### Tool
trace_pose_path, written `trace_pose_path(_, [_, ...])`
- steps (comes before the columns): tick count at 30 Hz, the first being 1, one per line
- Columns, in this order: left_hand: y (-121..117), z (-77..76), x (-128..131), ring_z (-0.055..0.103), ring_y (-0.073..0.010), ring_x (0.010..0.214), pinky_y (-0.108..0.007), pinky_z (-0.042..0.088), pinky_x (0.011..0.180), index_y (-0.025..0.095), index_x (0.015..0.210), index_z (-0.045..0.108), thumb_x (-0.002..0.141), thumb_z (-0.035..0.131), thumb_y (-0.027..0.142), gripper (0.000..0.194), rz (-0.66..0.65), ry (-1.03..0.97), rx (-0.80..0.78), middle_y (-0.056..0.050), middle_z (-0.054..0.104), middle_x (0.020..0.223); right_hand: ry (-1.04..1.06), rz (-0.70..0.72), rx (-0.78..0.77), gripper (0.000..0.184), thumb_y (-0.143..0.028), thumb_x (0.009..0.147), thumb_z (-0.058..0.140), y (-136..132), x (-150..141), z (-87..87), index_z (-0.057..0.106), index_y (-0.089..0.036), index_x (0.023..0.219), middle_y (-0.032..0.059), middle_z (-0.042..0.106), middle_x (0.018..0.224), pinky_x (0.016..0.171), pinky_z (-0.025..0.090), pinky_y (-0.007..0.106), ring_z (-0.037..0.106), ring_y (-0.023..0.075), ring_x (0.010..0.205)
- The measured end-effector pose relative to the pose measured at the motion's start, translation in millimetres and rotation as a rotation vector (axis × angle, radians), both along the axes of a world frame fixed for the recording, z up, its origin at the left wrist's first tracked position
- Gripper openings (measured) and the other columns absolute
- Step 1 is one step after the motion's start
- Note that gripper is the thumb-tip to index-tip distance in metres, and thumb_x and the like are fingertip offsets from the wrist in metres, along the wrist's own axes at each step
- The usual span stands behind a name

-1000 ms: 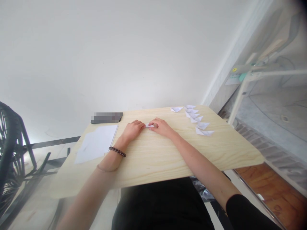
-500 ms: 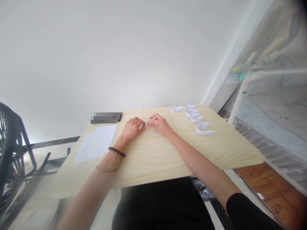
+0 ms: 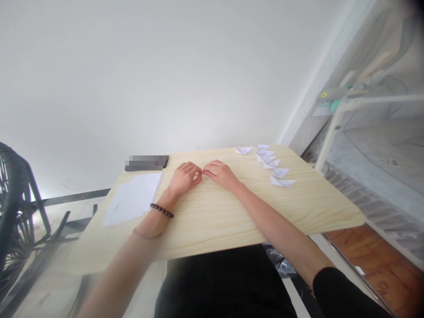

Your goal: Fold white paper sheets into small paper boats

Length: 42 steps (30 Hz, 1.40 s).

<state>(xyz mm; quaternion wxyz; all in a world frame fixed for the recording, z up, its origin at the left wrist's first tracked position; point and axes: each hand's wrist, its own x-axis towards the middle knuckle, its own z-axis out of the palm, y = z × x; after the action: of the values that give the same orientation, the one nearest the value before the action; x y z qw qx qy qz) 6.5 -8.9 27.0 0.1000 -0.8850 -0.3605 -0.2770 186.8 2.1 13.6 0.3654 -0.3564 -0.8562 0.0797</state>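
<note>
My left hand [image 3: 185, 177] and my right hand [image 3: 221, 173] meet over the middle of the wooden table [image 3: 212, 221]. Between their pinched fingertips is a small folded white paper [image 3: 198, 174], mostly hidden by the fingers. Thumb and forefinger of each hand are closed on it, and the fingertips of both hands nearly touch. To the right stand several folded paper boats [image 3: 271, 164], most in a slanting row. One more paper boat [image 3: 244, 151] sits apart, left of that row, near the back edge.
A stack of white paper sheets [image 3: 132, 196] lies at the table's left. Behind it, by the wall, is a dark flat object [image 3: 145, 164], partly blurred out. A dark chair [image 3: 20, 198] stands at far left and a white metal frame [image 3: 331, 132] at right.
My right hand's raised fingers have come down and closed in, and its fingertips have moved slightly nearer the left hand's. The left hand is almost unmoved.
</note>
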Motion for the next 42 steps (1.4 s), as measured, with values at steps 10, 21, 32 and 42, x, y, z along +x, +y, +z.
trace_pose_path(10, [0.4,-1.1,1.3,0.051,-0.017,0.08,-0.031,0.039,0.074,0.017,0.08,0.056,0.078,0.045,0.019,0.012,0.008,-0.023,0.006,-0.005,0.06,0.079,0.026,0.007,0.013,0.018,-0.03,0.081,0.048,-0.2,-0.4,0.8,0.062,-0.02,0.085,0.0027,0.063,0.086,0.084,0.037,0.029,0.051,0.0142,0.087])
trace_pose_path(21, [0.4,-1.5,0.3,0.051,-0.0168,0.079,-0.031,0.039,0.074,0.017,0.08,0.056,0.078,0.044,0.02,0.013,0.015,-0.043,-0.004,-0.004,0.059,0.078,0.023,0.011,0.001,0.017,-0.029,0.082,0.047,-0.8,2.2,3.2,0.062,-0.021,0.083,0.0017,0.063,0.086,0.083,0.037,0.027,0.051,0.0137,0.086])
trace_pose_path(32, [-0.8,-0.5,0.1,0.051,-0.0167,0.08,-0.03,0.039,0.075,0.017,0.08,0.056,0.078,0.045,0.021,0.011,0.037,-0.039,-0.006,-0.005,0.059,0.079,-0.02,0.009,0.045,0.019,-0.029,0.083,0.045,0.8,0.0,2.0,0.061,-0.02,0.084,0.0025,0.062,0.086,0.084,0.034,0.029,0.05,0.0147,0.087])
trace_pose_path(42, [1.2,-2.2,-1.4,0.051,-0.0164,0.078,-0.031,0.04,0.074,0.016,0.079,0.055,0.077,0.047,0.02,0.009,-0.031,-0.049,0.039,-0.004,0.059,0.078,0.0,0.045,0.128,0.017,-0.031,0.081,0.049,4.7,1.2,-2.5,0.06,-0.019,0.082,0.0037,0.062,0.082,0.08,0.035,0.03,0.051,0.0154,0.083])
